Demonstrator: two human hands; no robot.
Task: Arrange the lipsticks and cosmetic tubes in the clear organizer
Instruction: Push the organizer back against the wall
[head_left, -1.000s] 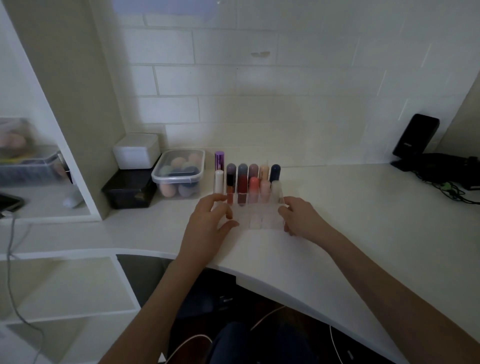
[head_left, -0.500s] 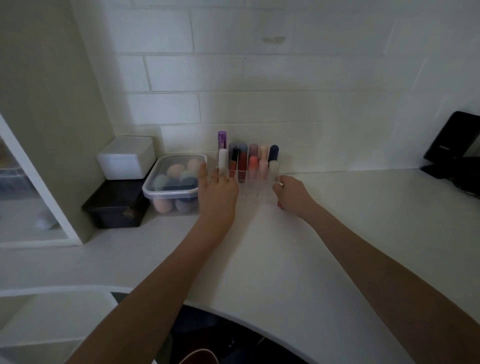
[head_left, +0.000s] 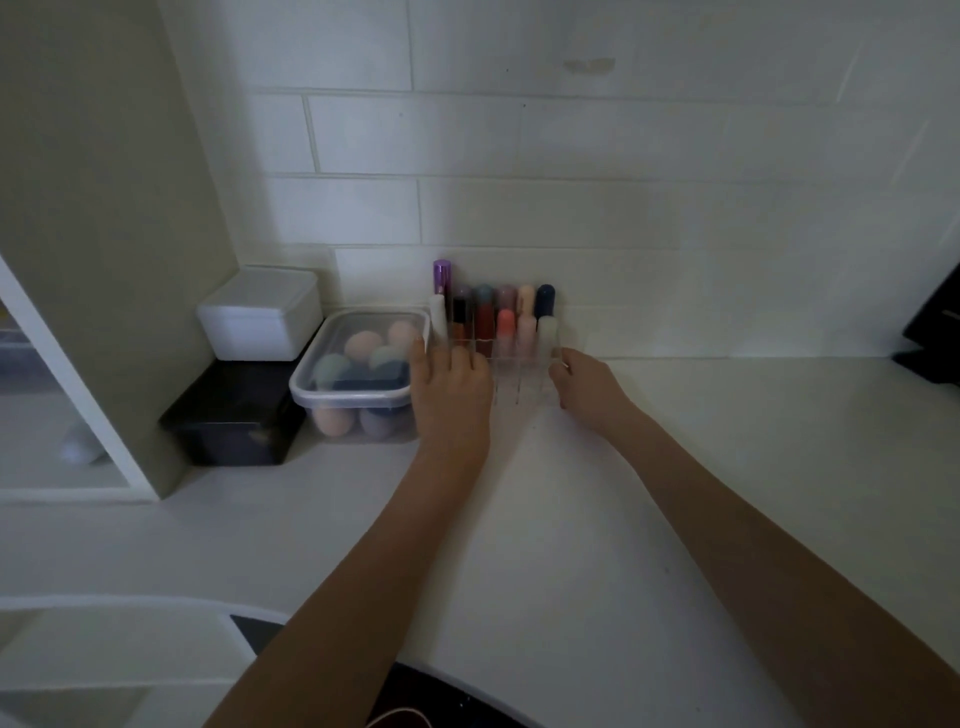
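No readable text, brand, number or sign anywhere. The lipsticks and tubes (head_left: 493, 317) at centre frame show only coloured caps, any print too small and blurred to read. The white box (head_left: 260, 314), black box (head_left: 234, 415) and lidded clear tub (head_left: 358, 374) at left carry no visible label. The dark object (head_left: 935, 322) at the right edge shows no legible marking.

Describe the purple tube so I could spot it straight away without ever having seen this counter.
Start at the white tiled wall behind the counter and find the clear organizer pushed up against it, between the person's two hands. The purple tube stands upright in the back row at its far left end. It is the tallest there, and the only one with a shiny metallic violet cap.
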